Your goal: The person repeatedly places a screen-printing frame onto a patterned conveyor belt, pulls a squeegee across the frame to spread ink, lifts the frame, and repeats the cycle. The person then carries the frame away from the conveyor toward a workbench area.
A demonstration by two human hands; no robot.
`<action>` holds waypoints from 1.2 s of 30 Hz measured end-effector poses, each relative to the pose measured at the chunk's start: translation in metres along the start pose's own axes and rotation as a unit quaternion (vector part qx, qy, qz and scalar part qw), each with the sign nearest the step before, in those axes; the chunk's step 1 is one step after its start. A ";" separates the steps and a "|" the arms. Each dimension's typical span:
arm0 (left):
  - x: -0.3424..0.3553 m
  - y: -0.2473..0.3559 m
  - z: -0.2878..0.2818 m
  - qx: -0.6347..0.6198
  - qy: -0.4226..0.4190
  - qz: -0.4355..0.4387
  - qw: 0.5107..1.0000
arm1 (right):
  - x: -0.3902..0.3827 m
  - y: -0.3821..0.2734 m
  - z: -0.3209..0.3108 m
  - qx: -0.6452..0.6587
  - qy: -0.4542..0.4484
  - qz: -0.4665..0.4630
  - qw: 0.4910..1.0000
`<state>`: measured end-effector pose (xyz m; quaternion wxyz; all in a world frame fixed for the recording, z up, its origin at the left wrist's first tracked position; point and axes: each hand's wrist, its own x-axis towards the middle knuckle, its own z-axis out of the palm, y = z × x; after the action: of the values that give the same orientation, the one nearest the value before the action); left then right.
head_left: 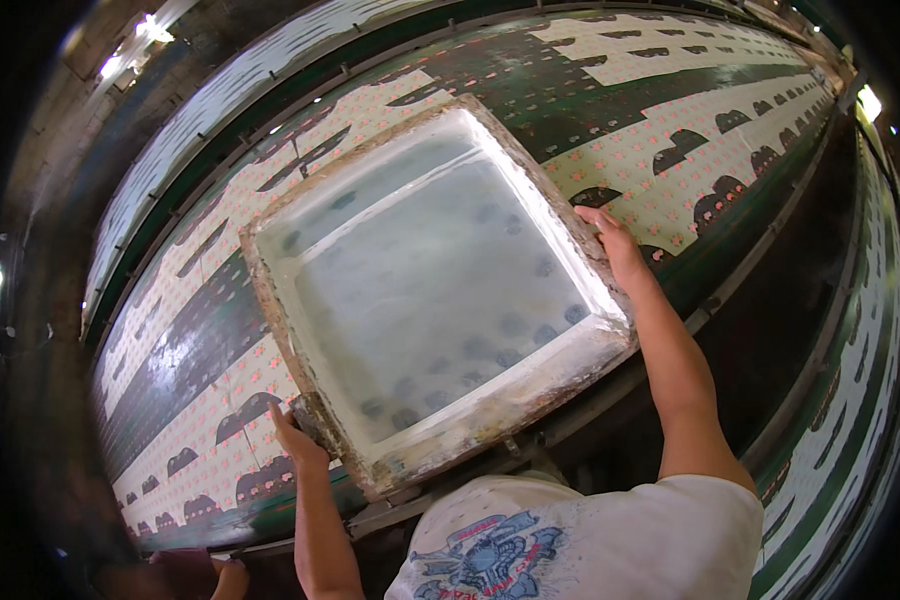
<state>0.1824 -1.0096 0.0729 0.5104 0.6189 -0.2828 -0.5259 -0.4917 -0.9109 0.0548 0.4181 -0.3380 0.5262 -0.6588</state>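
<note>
A large square screen-printing frame is tilted in front of me, its worn, paint-crusted border around a pale, cloudy mesh. Dark shapes show faintly through the mesh. My left hand grips the frame's lower left side, by a small dark block fixed on the border. On the opposite side, my right hand is closed around the right border, fingers resting on its edge. Beneath the frame lies pale fabric printed with small pink flowers and black scalloped shapes. Whether the frame touches the fabric cannot be made out.
The long green printing table runs from lower left to upper right, with a rail along its near edge. Other fabric-covered tables stand on both sides. At the lower left another person's hand shows.
</note>
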 end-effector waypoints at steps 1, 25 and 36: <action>-0.006 -0.003 0.012 0.012 0.025 0.010 1.000 | 0.004 0.000 -0.012 -0.004 -0.004 -0.002 1.000; -0.012 -0.029 0.000 0.229 0.076 0.136 0.961 | -0.225 -0.009 0.162 -0.522 -0.304 -0.319 0.730; -0.022 -0.024 -0.026 0.330 0.057 0.157 0.929 | -0.195 0.001 0.238 -0.632 -0.357 -0.091 0.682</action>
<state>0.1963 -0.9737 0.0562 0.3689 0.7289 -0.5045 -0.2796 -0.1987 -0.8322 0.1044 0.1992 -0.7778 0.5951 -0.0341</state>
